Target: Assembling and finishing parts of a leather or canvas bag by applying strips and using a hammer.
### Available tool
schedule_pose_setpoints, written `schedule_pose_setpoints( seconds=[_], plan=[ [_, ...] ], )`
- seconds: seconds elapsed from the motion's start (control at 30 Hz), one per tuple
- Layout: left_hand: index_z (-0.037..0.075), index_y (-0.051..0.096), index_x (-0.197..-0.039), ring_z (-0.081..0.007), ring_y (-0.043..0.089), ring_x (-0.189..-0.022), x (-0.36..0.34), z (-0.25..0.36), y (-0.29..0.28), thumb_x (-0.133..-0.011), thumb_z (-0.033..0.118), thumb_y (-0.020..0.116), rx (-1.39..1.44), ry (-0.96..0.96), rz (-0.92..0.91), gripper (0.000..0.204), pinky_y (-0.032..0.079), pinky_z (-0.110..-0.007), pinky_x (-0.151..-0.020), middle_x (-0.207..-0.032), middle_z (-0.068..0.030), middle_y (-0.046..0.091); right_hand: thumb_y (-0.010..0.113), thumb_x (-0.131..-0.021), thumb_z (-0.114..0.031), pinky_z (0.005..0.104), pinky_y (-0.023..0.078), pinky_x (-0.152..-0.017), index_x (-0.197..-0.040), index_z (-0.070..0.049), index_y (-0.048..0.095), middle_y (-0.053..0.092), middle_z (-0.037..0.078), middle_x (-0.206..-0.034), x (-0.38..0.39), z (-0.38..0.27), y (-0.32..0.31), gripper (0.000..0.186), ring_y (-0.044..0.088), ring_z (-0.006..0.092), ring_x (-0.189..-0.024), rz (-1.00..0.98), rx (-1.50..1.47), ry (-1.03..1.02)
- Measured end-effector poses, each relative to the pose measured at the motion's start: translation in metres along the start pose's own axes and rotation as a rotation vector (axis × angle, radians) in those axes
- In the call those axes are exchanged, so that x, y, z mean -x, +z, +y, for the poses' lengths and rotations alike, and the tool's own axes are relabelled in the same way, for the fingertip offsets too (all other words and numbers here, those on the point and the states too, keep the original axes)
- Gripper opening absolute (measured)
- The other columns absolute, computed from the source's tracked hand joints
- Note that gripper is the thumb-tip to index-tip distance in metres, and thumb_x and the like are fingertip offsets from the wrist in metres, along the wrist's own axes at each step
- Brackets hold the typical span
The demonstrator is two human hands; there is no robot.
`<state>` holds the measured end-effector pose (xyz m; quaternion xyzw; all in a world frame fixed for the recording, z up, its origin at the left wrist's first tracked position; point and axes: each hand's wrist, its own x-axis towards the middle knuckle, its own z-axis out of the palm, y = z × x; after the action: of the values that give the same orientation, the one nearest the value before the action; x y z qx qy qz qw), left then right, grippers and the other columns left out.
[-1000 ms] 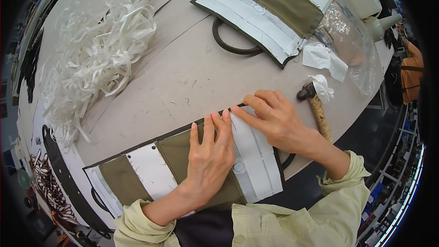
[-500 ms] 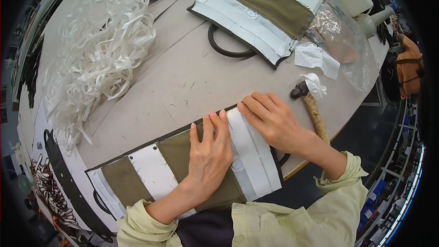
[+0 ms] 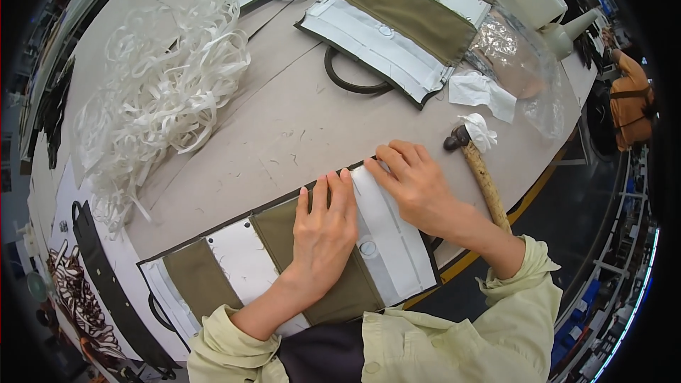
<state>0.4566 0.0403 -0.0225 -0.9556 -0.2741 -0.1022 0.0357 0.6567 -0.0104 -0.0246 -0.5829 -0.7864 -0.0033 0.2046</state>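
Head view: a striped cloth panel (image 3: pixel 277 223) in olive and white, edged in dark trim, lies at the near edge of the surface (image 3: pixel 277 110), right in front of the person. Its long axis slants, the left end closer to the surface's near left corner and the right end pushed farther out. Both hands meet the panel along its far long side, toward the right end.

The left hand (image 3: pixel 325 230) rests palm down across the panel, fingers nearly straight, with their tips at the dark trim. The right hand (image 3: pixel 418 188) comes in from the right, bent at the knuckles, its index fingertip on the same trim just beside the left fingertips. It is the nearer of the two to the panel's far right corner, which its fingers cover. Most of the panel stretches leftward from this spot, so the left forearm crosses over it, while the right forearm passes beyond its short right end.

Whether either grip is pinching the trim cannot be told: the left thumb is out of sight and the right one is not clear.

Near the surface's right edge, past the right forearm, lies a hammer (image 3: pixel 486 181). Toward the far left edge sits a heap of white ribbon (image 3: pixel 170 92).
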Motion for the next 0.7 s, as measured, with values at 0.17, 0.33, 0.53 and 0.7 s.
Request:
schedule_pose_setpoints(
  seconds=[0.17,0.33,0.53,0.7],
  plan=[
    [-0.011,0.060,-0.130,-0.0328,0.061,-0.113,0.001,0.000,0.001,-0.077,0.000,0.064,0.077,-0.022,0.062,0.054,0.055,-0.040,-0.092,-0.123,-0.0186,0.060,0.065,-0.071,0.004,0.0421,0.048,-0.093,-0.109,0.005,0.065,0.059,0.015,-0.116,0.003,0.004,0.001,0.038,0.057,0.0341,-0.113,0.009,-0.181,0.021],
    [-0.011,0.060,-0.130,-0.0324,0.059,-0.116,0.001,0.002,0.000,-0.078,0.000,0.064,0.088,-0.032,0.045,0.054,0.054,-0.043,-0.095,-0.124,-0.0180,0.059,0.066,-0.075,0.007,0.0422,0.048,-0.092,-0.109,0.001,0.067,0.060,0.015,-0.118,0.034,0.018,-0.030,0.035,0.058,0.0341,-0.113,0.200,-0.274,0.261],
    [-0.011,0.060,-0.129,-0.0324,0.059,-0.117,0.004,0.004,0.003,-0.079,0.000,0.064,0.060,-0.034,0.062,0.052,0.054,-0.045,-0.097,-0.124,-0.0174,0.059,0.067,-0.086,0.004,0.0428,0.047,-0.091,-0.125,-0.002,0.065,0.060,0.016,-0.118,0.091,0.013,-0.030,0.039,0.059,0.0354,-0.109,0.282,0.266,0.663],
    [-0.011,0.060,-0.130,-0.0326,0.059,-0.117,0.005,0.001,0.006,-0.077,-0.002,0.063,0.071,-0.036,0.096,0.053,0.054,-0.045,-0.097,-0.124,-0.0171,0.059,0.067,-0.091,0.001,0.0436,0.049,-0.085,-0.136,-0.002,0.058,0.059,0.018,-0.114,0.086,0.012,-0.034,0.047,0.060,0.0361,-0.100,0.278,0.253,0.660]
  ],
)
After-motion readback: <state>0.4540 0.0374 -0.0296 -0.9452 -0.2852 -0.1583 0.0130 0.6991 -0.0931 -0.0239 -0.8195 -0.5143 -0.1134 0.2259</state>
